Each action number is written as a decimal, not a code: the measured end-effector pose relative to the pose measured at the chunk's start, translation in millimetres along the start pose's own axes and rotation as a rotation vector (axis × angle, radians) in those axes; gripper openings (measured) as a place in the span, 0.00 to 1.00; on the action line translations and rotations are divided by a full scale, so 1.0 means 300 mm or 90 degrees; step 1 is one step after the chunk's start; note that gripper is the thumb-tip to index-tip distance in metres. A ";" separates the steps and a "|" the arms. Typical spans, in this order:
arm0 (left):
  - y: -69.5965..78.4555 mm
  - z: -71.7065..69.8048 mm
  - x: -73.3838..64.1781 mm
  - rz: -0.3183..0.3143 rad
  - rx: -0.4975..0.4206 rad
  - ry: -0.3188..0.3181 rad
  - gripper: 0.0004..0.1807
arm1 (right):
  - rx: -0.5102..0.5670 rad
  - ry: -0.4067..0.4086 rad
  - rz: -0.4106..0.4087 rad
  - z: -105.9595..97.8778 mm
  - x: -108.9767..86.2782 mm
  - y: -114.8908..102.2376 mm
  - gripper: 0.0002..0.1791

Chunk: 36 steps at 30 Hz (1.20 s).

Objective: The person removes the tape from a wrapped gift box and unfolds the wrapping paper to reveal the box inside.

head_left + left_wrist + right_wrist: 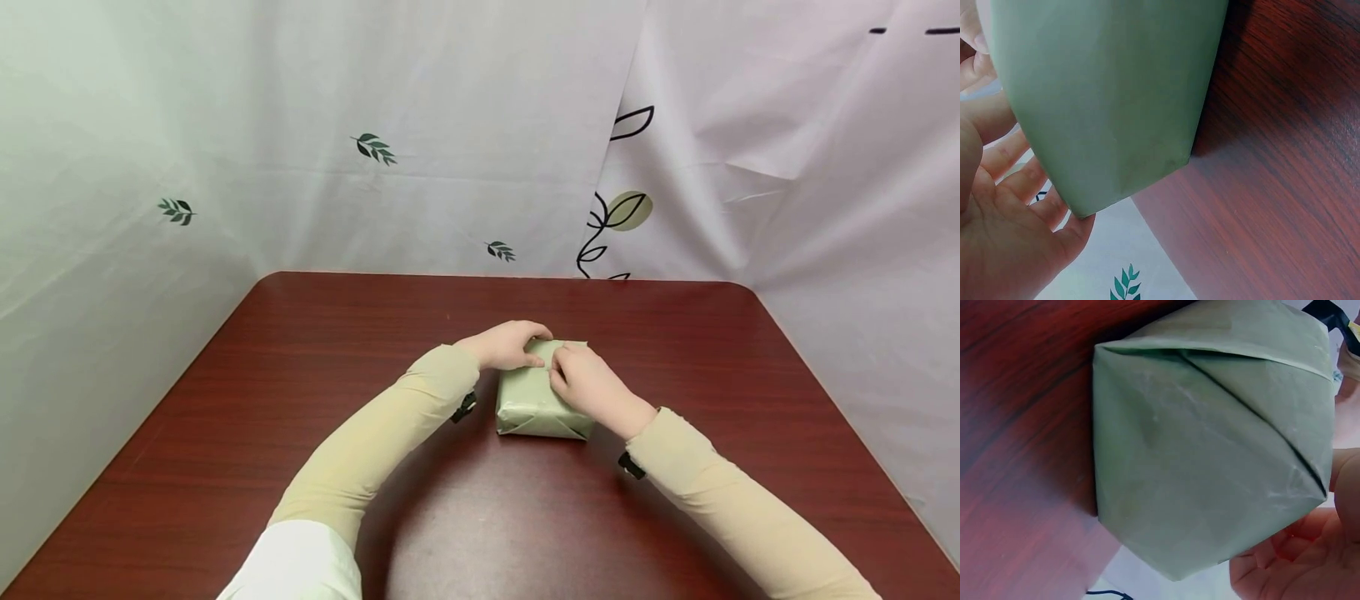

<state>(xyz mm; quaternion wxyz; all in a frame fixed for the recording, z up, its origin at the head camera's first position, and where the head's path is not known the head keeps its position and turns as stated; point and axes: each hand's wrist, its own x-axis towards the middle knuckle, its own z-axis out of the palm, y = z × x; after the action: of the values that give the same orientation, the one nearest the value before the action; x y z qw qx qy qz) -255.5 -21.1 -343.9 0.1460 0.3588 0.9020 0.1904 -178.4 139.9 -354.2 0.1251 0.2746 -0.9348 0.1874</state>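
A small box-shaped package [536,392] wrapped in pale green paper lies on the table. Its end, with folded paper flaps, fills much of the right wrist view, where a diagonal fold [1260,415] stands slightly apart. My left hand [510,344] rests on the far left part of the package, thumb on top and fingers spread along the far edge. Over the middle of the top face, my right hand [591,383] has its fingers bent and their tips close to the left thumb. I cannot tell whether those fingertips pinch the paper.
The reddish-brown wooden table [315,358] extends around the package on all sides. White curtains [450,100] with leaf prints hang behind it and along both sides. A dark wrist strap [632,465] shows below the right sleeve.
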 end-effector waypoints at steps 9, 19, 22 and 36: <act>0.000 -0.002 0.003 -0.001 0.006 -0.006 0.25 | -0.020 0.013 0.083 -0.011 -0.021 0.023 0.08; 0.003 -0.004 0.002 -0.001 0.011 -0.008 0.26 | 0.028 0.036 0.136 -0.024 -0.057 0.064 0.07; 0.003 -0.004 0.002 0.003 0.013 -0.006 0.25 | 0.056 0.040 0.145 -0.024 -0.069 0.079 0.07; 0.001 -0.003 0.002 0.002 0.012 -0.007 0.25 | 0.251 0.006 0.265 -0.041 -0.099 0.135 0.07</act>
<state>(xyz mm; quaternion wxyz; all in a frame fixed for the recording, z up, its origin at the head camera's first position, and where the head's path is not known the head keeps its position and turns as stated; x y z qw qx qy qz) -256.2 -20.6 -343.0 0.1476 0.3628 0.9023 0.1802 -175.0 190.4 -364.6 0.0327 0.0947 -0.9160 0.3884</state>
